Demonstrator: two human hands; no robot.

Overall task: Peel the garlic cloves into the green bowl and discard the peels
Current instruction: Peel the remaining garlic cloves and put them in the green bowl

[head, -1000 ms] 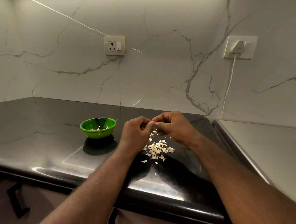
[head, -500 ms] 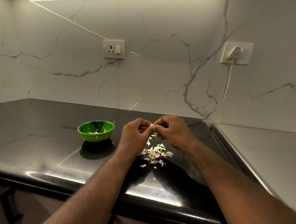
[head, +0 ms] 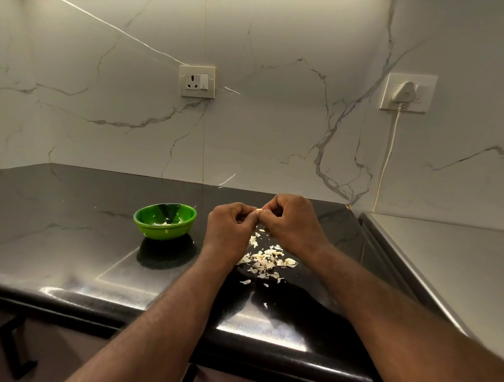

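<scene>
Head view. Black desk (head: 68, 225): green bowl (head: 164, 230), upright, a few pale garlic pieces inside. Right of the bowl: left hand (head: 229, 229), fingers curled, pinching a garlic clove (head: 259, 211). Further right of the bowl: right hand (head: 293, 222), pinching the same clove from the other side. Loose peels (head: 266, 260): pile right of the bowl, beneath both hands.

Bowl (head: 164, 228) on counter (head: 67, 239), left of peel pile (head: 266, 260); cloves (head: 164, 223) in bowl; socket (head: 197, 81) on wall (head: 278, 119) behind.
</scene>
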